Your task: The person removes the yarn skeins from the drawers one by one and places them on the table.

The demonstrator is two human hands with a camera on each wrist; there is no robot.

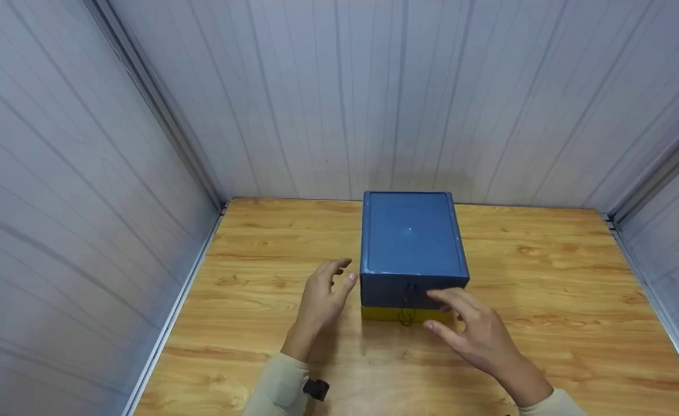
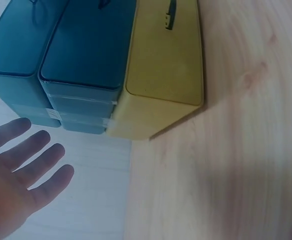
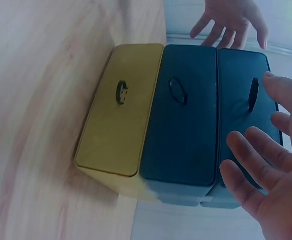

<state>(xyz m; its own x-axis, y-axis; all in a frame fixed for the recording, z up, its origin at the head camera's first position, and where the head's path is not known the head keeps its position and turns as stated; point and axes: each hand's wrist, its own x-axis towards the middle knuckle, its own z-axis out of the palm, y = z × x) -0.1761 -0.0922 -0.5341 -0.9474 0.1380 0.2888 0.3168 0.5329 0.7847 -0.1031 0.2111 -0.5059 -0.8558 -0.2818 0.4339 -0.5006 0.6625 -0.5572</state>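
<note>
A stack of three drawers stands against the back wall, with two blue drawers [image 1: 411, 231] above a yellow drawer [image 1: 379, 314]. Each front carries a dark loop handle, and the right wrist view shows the top loop handle [image 3: 254, 95] close to the thumb. My left hand [image 1: 322, 297] hovers beside the stack's left side, fingers spread and holding nothing. In front of the stack's right half is my right hand [image 1: 475, 329], its fingers loosely bent and grasping nothing. All three drawer fronts [image 3: 181, 135] are flush in the right wrist view.
The stack rests on a wood-grain table [image 1: 258, 323]. Pale panelled walls [image 1: 293, 98] enclose the table at the back, left and right. A small black device [image 1: 316, 389] sits at the left wrist, by the sleeve.
</note>
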